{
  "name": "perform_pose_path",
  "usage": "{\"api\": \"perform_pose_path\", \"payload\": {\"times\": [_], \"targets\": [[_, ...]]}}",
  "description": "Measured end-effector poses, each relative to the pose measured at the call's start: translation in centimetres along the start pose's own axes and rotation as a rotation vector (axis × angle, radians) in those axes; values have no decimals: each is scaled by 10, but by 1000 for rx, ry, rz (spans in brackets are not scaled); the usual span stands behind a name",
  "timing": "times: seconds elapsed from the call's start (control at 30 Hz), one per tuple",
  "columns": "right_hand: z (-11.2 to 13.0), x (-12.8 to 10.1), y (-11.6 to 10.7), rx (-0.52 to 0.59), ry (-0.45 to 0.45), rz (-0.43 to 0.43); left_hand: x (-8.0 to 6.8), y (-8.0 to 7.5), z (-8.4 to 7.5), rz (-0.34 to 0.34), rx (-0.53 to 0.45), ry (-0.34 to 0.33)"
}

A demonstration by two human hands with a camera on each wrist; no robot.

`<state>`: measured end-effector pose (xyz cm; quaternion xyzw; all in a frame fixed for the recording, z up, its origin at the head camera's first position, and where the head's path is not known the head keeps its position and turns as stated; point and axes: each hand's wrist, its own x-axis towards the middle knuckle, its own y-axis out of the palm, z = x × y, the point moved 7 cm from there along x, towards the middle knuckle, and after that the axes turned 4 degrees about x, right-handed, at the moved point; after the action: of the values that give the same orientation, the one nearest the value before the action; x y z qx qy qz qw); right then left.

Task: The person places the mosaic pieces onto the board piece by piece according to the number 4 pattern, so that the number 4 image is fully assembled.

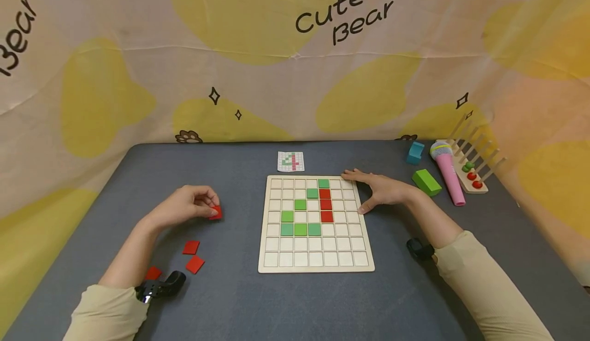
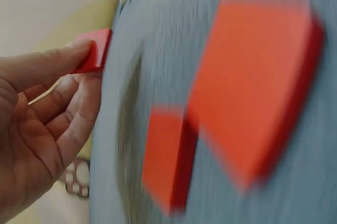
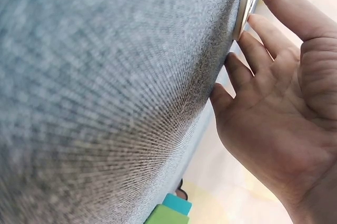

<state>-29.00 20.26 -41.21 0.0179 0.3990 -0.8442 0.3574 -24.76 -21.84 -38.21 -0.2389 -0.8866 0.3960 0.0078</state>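
The backdrop (image 1: 295,59) behind your table reads "Cute Bear". A small pattern card (image 1: 291,161) lies beyond the grid board (image 1: 316,261); its print is too small to read. Your left hand (image 1: 186,206) pinches a red tile (image 1: 216,212) between thumb and curled fingertips, left of the board and just above the grey table (image 1: 239,300). Three loose red tiles (image 1: 191,248) lie nearer you. Your right hand (image 1: 380,190) rests with fingers straight and spread against the board's right edge, holding nothing.
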Motion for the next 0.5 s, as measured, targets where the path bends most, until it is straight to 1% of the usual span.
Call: {"api": "perform_pose_path", "payload": {"times": [0.17,0.33,0.5], "targets": [[0,0,0,2,-4,1,13,13,-25,-34,-53,39],[-1,1,1,-4,-1,4,28,28,-46,-58,-69,33],[0,0,0,-6,1,4,41,44,-71,-86,-71,36]]}}
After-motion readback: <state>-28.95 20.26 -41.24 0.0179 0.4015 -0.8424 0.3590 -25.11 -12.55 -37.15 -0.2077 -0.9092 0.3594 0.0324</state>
